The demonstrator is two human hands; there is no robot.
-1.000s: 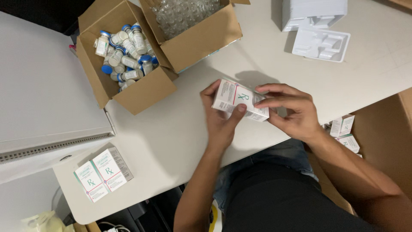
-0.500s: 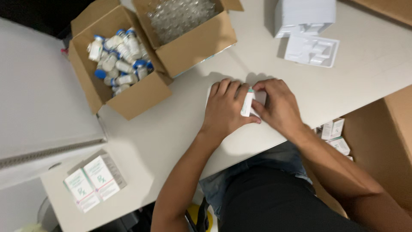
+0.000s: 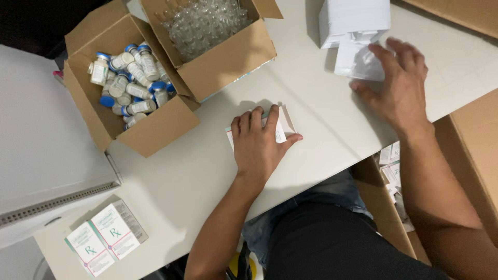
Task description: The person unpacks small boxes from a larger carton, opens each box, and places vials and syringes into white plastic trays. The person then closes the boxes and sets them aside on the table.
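White surface point(image 3: 321, 129): it carries everything, and I go over it from left to right.
Finished cartons point(image 3: 106, 237): two small white boxes with green and pink print lie side by side at the near left corner, well apart from both hands.
Vial box point(image 3: 129, 98): an open brown cardboard box at far left, full of small vials with blue caps, lying in disorder.
Glass box point(image 3: 212, 36): a second open cardboard box just beside the first, filled with clear empty glass vials.
Left hand point(image 3: 259, 148): it lies flat with fingers close together, pressing on the small carton from above; the thumb rests at the carton's right side.
Small carton point(image 3: 277, 127): white, with a thin coloured edge, near the middle of the surface, mostly hidden under the left hand. One end flap stands open toward the far right. Its long axis runs about left to right, a little slanted.
White tray point(image 3: 358, 62): a thin moulded plastic insert, glossy, lying at the foot of a white stack point(image 3: 355, 21).
Right hand point(image 3: 397, 85): spread open, fingertips touching the tray, not yet closed around it.
Key relation: the tray lies to the far right of the carton; the right hand is clearly the nearer one, and the carton's open flap points toward that side.
Floor cartons point(image 3: 391, 166): more small boxes below the surface edge, at right.
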